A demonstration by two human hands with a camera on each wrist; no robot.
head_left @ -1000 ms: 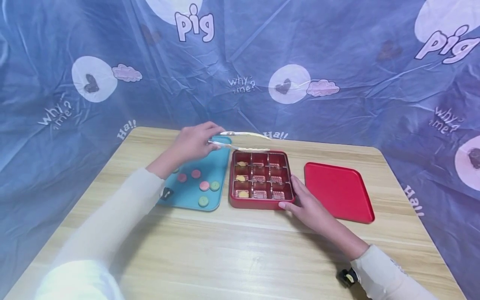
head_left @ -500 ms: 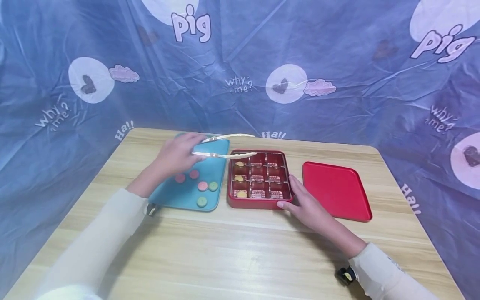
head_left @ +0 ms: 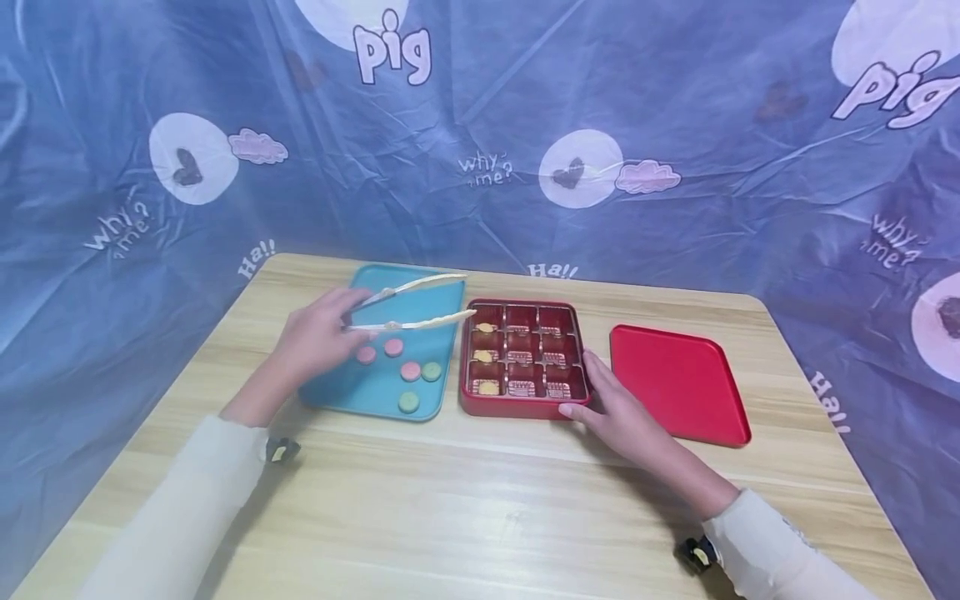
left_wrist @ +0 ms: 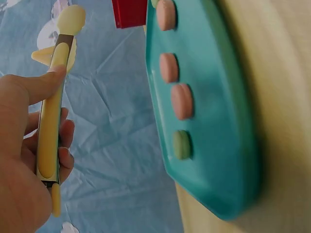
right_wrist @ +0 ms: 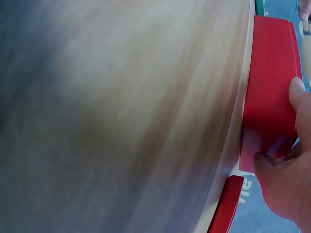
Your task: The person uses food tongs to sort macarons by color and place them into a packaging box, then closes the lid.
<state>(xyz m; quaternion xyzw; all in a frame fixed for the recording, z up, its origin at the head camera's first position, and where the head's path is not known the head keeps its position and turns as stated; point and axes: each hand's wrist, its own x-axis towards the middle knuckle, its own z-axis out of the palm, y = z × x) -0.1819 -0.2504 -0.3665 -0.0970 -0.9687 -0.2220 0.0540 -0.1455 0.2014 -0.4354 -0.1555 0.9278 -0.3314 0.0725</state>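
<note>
Yellow-handled food tongs [head_left: 412, 324] are held in my left hand [head_left: 311, 337], over the blue tray [head_left: 345, 396]. Their arms are spread apart with nothing between the tips, which point right toward the box. Pink macarons [head_left: 393, 347] and green macarons [head_left: 408, 402] lie on the tray, and part of it is hidden by the hand. In the left wrist view, thumb and fingers wrap the tongs [left_wrist: 50, 121]. My right hand [head_left: 618, 412] grips the front right corner of a red compartment box [head_left: 517, 407]. Its left column holds three yellow macarons [head_left: 487, 388], one per compartment.
A flat red lid [head_left: 678, 383] lies on the wooden table [head_left: 450, 500], right of the box, close to my right hand. Blue printed cloth [head_left: 480, 225] hangs behind the table's back edge.
My left hand has moved left and nearer the person, carrying the tongs from above the box's back edge to over the tray. The right hand stays on the box.
</note>
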